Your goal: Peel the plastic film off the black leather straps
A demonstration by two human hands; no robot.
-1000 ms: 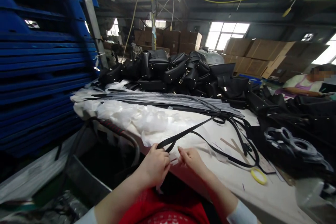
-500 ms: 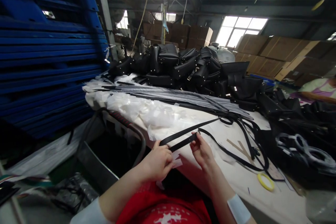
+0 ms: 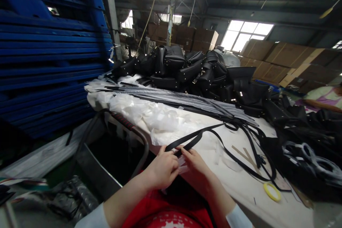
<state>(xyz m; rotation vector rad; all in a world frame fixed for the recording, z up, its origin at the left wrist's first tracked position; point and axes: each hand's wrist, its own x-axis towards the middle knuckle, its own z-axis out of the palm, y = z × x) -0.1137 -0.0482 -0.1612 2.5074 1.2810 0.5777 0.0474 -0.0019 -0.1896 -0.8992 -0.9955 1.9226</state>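
Note:
A long black strap (image 3: pixel 196 136) runs from my hands across the white table (image 3: pixel 211 156) and loops to the right. My left hand (image 3: pixel 163 165) is closed around one length of it. Right beside it, my right hand (image 3: pixel 192 160) pinches the strap between thumb and fingers. A piece of thin translucent plastic film (image 3: pixel 183 165) shows between and below the hands. The strap's portion inside my left fist is hidden. Several plastic-wrapped black strips (image 3: pixel 184 98) lie farther back along the table.
Black bags (image 3: pixel 173 60) are heaped behind the strips. Crumpled white wrapping (image 3: pixel 139 110) covers the table's left side. A yellow tape roll (image 3: pixel 271 192) lies at right. Blue pallets (image 3: pixel 53 57) are stacked at left, above a metal-framed cart (image 3: pixel 145 142). Another person (image 3: pixel 324 98) is at far right.
My right hand has moved left and down along the strap, close to my left hand. The strap's short section between the hands is now mostly covered. My left hand keeps its hold.

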